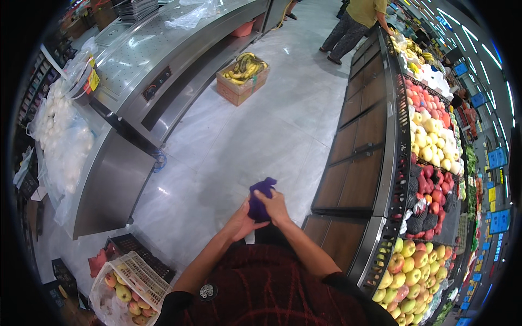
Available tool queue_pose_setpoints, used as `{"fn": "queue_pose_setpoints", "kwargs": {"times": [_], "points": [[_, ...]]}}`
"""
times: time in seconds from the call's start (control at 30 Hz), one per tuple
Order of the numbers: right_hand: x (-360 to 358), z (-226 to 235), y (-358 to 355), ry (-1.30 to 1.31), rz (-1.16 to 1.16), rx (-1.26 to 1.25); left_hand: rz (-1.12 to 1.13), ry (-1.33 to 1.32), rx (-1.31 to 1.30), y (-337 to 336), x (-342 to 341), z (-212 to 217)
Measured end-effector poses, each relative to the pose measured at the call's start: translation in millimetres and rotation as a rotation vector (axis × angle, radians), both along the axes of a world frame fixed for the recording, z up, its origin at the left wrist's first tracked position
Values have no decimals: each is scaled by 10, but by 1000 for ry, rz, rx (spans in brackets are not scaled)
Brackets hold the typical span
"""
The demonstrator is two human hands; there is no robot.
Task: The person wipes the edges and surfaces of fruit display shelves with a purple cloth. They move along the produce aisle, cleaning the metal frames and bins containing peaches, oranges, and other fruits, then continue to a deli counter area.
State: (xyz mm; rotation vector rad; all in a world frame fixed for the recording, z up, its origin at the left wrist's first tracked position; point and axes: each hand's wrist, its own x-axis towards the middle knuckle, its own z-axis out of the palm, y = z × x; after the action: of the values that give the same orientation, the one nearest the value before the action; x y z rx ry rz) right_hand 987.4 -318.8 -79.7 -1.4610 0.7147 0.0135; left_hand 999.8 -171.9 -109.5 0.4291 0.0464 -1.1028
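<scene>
over the pale floor by the fruit shelf, both hands work a purple cloth at chest height. looks mid-way: cloth bunched, not folded or used yet. right hand fingers curl over its side, left hand pinches the bottom; top corner sticks up free.

Ahead of both hands, which clasp a purple cloth together, the pale tiled floor lies open as a wide aisle. To the right, the fruit stand with its wooden panels walls that side off, close by the right elbow. To the left, the steel bench closes the aisle. A cardboard box of bananas sits on the floor beside it. Low on the left, a white basket of apples and a dark crate block the floor. A person stands far up the aisle.
</scene>
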Motion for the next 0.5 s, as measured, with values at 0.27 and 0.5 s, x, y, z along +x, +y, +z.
{"fn": "queue_pose_setpoints", "kwargs": {"times": [0.27, 0.5], "points": [[941, -107, -453, -51, 739, 148, 516, -77, 625, -409, 1141, -171], [1774, -11, -1044, -98, 753, 172, 616, -146, 582, -665, 2363, -227]]}}
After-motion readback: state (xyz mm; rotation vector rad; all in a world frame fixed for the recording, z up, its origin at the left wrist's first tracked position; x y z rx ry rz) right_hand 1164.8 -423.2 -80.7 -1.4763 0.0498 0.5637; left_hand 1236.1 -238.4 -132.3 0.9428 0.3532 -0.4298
